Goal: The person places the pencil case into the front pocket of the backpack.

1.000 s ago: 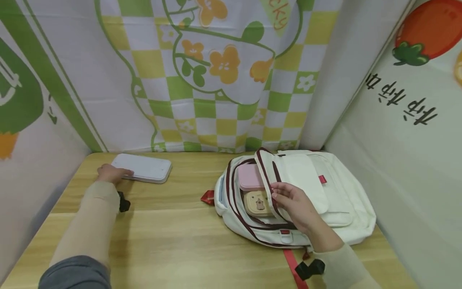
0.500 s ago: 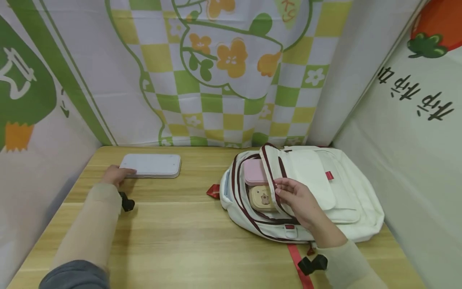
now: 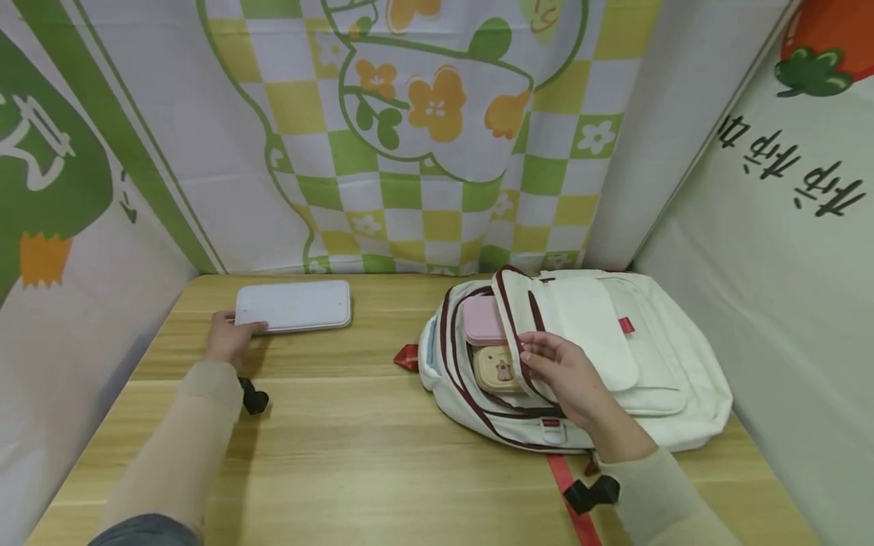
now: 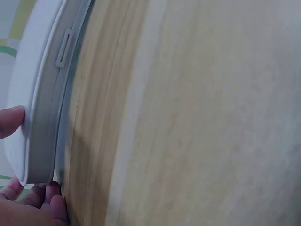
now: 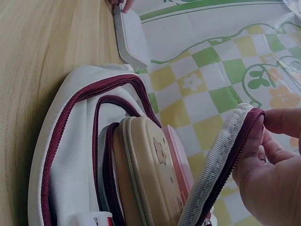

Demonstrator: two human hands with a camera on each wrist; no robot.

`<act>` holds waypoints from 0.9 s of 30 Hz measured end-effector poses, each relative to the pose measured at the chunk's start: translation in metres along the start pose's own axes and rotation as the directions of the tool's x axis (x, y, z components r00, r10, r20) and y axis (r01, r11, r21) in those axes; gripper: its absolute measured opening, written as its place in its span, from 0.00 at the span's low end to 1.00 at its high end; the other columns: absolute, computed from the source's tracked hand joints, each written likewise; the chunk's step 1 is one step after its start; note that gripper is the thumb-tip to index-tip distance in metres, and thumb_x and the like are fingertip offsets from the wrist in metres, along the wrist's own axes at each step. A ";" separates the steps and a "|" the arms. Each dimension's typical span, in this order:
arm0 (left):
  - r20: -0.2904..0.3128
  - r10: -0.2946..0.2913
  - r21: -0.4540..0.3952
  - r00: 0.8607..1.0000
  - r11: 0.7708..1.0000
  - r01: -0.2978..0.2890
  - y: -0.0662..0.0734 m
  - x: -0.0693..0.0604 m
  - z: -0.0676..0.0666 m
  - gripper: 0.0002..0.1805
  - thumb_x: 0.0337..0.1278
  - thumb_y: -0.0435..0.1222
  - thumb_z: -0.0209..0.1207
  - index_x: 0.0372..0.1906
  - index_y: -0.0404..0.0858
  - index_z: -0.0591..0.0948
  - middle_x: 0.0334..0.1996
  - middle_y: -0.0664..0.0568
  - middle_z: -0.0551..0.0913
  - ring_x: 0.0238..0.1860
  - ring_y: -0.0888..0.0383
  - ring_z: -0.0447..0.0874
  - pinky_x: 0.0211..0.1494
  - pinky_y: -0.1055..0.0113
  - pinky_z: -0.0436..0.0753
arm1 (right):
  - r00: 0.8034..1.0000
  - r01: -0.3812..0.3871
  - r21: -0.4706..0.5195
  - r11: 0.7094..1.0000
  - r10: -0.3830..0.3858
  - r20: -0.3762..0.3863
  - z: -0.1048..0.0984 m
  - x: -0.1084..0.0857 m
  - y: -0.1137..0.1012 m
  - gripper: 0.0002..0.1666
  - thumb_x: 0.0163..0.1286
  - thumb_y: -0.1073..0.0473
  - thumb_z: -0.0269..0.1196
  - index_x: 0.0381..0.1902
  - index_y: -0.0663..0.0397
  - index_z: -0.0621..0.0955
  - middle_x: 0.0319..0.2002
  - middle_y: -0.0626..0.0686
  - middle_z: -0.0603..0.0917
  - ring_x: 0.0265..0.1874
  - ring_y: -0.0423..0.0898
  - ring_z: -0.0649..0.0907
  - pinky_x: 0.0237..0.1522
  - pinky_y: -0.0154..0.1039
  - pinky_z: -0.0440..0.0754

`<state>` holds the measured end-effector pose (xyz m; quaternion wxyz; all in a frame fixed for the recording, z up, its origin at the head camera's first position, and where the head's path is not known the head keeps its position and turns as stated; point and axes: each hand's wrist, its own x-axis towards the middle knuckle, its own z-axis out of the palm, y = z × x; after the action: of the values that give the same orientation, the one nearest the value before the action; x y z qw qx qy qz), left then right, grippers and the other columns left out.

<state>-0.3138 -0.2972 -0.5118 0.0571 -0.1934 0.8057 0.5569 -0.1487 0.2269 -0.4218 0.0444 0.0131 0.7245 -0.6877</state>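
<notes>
At the left back of the table, a flat white case with rounded corners is held at its left end by my left hand. In the left wrist view, the thumb lies on its top and the fingers curl at its lower end; whether it is lifted, I cannot tell. My right hand pinches the dark-red zipper edge of a front flap on the white backpack, holding the pocket apart. Inside that pocket sit a pink case and a beige case with a small animal figure, partly covered by the flap.
The wooden table carries the backpack on its right side. A red strap runs from the bag toward the front edge. Printed curtains hang directly behind the table and at both sides.
The white case has turned slightly in my left hand, its right end swinging toward the back. My right hand keeps its pinch on the flap. The head view has shifted a little.
</notes>
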 end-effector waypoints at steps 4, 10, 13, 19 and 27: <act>-0.004 -0.004 -0.026 1.000 1.000 0.003 -0.001 -0.001 -0.001 0.47 0.70 0.40 0.62 0.79 0.26 0.47 0.77 0.29 0.52 0.73 0.37 0.57 0.70 0.49 0.68 | 1.000 -0.003 0.002 1.000 0.003 0.001 -0.001 0.000 -0.001 0.17 0.78 0.72 0.55 0.60 0.80 0.71 0.40 0.49 0.78 0.40 0.38 0.78 0.40 0.31 0.81; 0.028 -0.026 -0.092 0.999 0.995 0.028 0.004 -0.006 -0.004 0.43 0.72 0.39 0.60 0.78 0.26 0.50 0.60 0.41 0.65 0.39 0.58 0.72 0.40 0.68 0.77 | 1.000 0.001 -0.008 1.000 -0.001 0.001 -0.002 0.001 -0.002 0.18 0.78 0.72 0.55 0.60 0.79 0.71 0.41 0.50 0.78 0.41 0.38 0.78 0.40 0.32 0.81; 0.058 -0.037 -0.237 0.998 0.970 0.049 0.008 -0.010 -0.005 0.35 0.75 0.33 0.56 0.75 0.26 0.53 0.53 0.47 0.65 0.34 0.65 0.72 0.39 0.73 0.81 | 1.000 0.003 -0.007 1.000 -0.003 0.002 -0.003 0.001 -0.002 0.18 0.78 0.72 0.55 0.60 0.79 0.71 0.41 0.49 0.78 0.41 0.39 0.78 0.40 0.32 0.81; 0.145 -0.111 -0.459 0.983 0.873 0.167 0.015 -0.015 -0.013 0.21 0.79 0.36 0.49 0.66 0.31 0.62 0.45 0.51 0.71 0.37 0.66 0.78 0.47 0.70 0.85 | 1.000 0.010 0.004 1.000 -0.010 -0.005 -0.004 0.000 -0.003 0.17 0.77 0.73 0.55 0.60 0.80 0.71 0.40 0.49 0.78 0.41 0.39 0.78 0.40 0.31 0.81; 0.307 -0.099 -0.471 0.947 0.849 0.241 0.010 -0.008 -0.033 0.37 0.79 0.37 0.53 0.79 0.29 0.48 0.58 0.41 0.79 0.46 0.65 0.81 0.57 0.68 0.82 | 1.000 0.025 0.017 1.000 -0.025 -0.006 -0.006 -0.001 -0.004 0.17 0.77 0.75 0.54 0.59 0.82 0.71 0.40 0.49 0.78 0.40 0.38 0.78 0.40 0.31 0.81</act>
<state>-0.3058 -0.3227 -0.4880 0.1640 -0.1947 0.5967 0.7610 -0.1479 0.2325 -0.4179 0.0339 0.0064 0.7188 -0.6944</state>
